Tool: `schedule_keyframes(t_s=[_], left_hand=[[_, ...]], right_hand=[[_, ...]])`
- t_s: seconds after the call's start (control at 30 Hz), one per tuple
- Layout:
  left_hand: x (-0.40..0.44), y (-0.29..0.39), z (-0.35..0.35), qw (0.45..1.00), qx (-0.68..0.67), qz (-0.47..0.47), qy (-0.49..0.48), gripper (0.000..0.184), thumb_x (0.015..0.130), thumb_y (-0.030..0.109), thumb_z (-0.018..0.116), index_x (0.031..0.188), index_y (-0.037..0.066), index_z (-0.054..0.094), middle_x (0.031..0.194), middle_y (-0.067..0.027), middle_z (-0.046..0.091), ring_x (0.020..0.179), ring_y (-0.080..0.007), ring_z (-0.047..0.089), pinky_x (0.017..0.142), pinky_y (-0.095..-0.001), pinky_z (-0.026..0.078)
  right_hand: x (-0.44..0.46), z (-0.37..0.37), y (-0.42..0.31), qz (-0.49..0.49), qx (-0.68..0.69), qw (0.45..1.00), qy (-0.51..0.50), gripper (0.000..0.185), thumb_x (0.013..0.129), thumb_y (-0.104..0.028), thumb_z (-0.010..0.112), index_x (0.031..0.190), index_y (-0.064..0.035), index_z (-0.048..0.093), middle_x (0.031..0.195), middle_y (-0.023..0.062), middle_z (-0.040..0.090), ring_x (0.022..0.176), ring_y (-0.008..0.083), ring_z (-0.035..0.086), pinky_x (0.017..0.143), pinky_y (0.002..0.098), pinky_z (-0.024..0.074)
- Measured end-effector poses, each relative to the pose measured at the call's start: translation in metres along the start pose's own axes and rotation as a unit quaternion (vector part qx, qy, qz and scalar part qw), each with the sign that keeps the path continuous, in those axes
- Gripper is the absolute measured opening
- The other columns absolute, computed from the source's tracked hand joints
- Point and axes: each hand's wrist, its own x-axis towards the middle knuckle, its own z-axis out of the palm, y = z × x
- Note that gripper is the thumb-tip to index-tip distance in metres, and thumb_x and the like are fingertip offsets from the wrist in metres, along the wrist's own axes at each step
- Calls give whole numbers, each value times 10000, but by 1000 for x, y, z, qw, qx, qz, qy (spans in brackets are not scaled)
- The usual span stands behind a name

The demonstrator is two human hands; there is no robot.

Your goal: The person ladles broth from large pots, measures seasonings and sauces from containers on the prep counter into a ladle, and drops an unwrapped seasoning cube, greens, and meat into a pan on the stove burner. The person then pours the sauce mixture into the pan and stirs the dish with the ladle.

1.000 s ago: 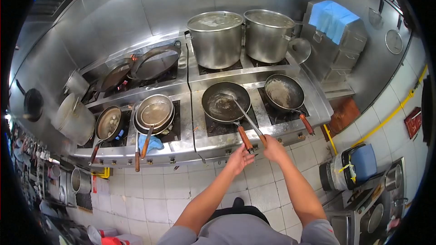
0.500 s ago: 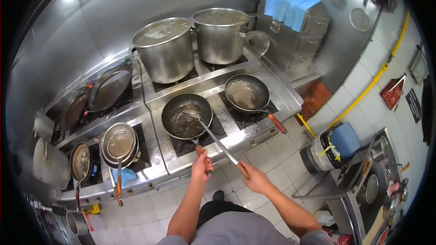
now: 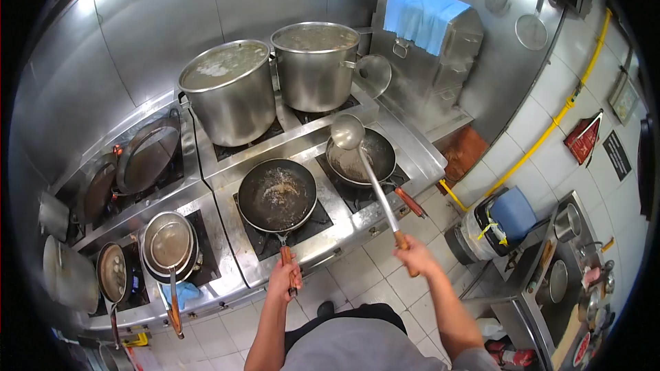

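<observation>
My left hand (image 3: 282, 279) is closed round the wooden handle of a black frying pan (image 3: 277, 196), which rests on the front burner with brownish residue inside. In my right hand (image 3: 416, 258) is the wooden handle of a long metal ladle (image 3: 348, 132). The ladle's bowl hangs over the upper left rim of a second black pan (image 3: 378, 154) on the burner to the right. That second pan has a reddish-brown handle, which neither hand touches.
Two large steel pots (image 3: 230, 96) (image 3: 316, 72) of liquid stand behind the pans. Strainers (image 3: 168, 246) and a small pan (image 3: 113, 272) sit at the left. A blue cloth (image 3: 426, 17) covers part of a steel cabinet. A lidded bin (image 3: 510, 214) stands at the right.
The ladle has left the left pan and moved up and right over the second pan. My left hand has taken hold of the left pan's handle. The view has shifted right.
</observation>
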Motion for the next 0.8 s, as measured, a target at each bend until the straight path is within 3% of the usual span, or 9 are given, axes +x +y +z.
schedule_keyframes(t_s=[0.13, 0.27, 0.33, 0.5, 0.57, 0.6, 0.7, 0.8], left_hand=[[-3, -2, 9, 1000, -2, 0, -2, 324, 871, 75, 519, 1176, 75, 411, 647, -35, 450, 424, -130, 439, 359, -281, 377], [-6, -13, 26, 1000, -11, 5, 14, 324, 871, 71, 523, 1179, 78, 423, 650, -32, 448, 430, -129, 442, 364, -282, 378], [-7, -22, 38, 999, -16, 11, 33, 323, 872, 71, 524, 1180, 84, 429, 652, -30, 447, 433, -127, 442, 367, -281, 377], [-11, -42, 71, 998, -43, 10, 43, 330, 871, 70, 531, 1185, 120, 441, 649, -18, 442, 433, -120, 429, 376, -271, 369], [-13, -52, 89, 996, -53, 22, 70, 331, 870, 71, 533, 1185, 118, 444, 641, -18, 443, 429, -118, 425, 375, -270, 368], [-13, -58, 97, 996, -47, 28, 70, 329, 870, 72, 534, 1183, 116, 445, 635, -20, 445, 428, -117, 427, 375, -270, 368], [-13, -73, 119, 993, -45, 40, 97, 320, 871, 76, 535, 1177, 103, 447, 617, -17, 453, 412, -113, 430, 358, -265, 365], [-8, -83, 133, 993, -39, 36, 101, 318, 871, 91, 537, 1174, 93, 443, 618, 0, 459, 386, -100, 437, 334, -249, 363]], right_hand=[[47, -74, -26, 46, 54, 995, -63, 198, 774, -137, 658, 909, -41, 549, 688, -2, 534, 571, 75, 483, 500, 237, 397], [92, -113, -20, 44, -78, 993, -76, 248, 743, -169, 651, 902, 3, 570, 740, 25, 575, 652, 120, 533, 581, 275, 429], [98, -118, -23, 44, -60, 996, -45, 322, 727, -205, 670, 949, 9, 578, 830, 64, 593, 747, 153, 559, 670, 294, 447], [149, -131, 24, 70, -50, 988, -128, 419, 754, -137, 646, 1133, -9, 522, 961, 130, 606, 814, 198, 597, 735, 320, 484], [144, -121, 12, 149, 245, 932, -220, 390, 797, -92, 618, 1161, -14, 503, 981, 150, 617, 801, 237, 627, 706, 387, 530], [147, -115, 12, 158, 297, 913, -232, 348, 829, -71, 594, 1161, -23, 502, 949, 144, 628, 765, 257, 639, 651, 426, 554], [176, -96, 34, 207, 313, 884, -279, 359, 830, -70, 595, 1173, -30, 497, 887, 117, 626, 732, 242, 632, 639, 395, 550], [175, -86, 27, 178, 322, 883, -291, 333, 820, -40, 585, 1143, -31, 504, 829, 109, 605, 693, 232, 611, 619, 378, 536]])
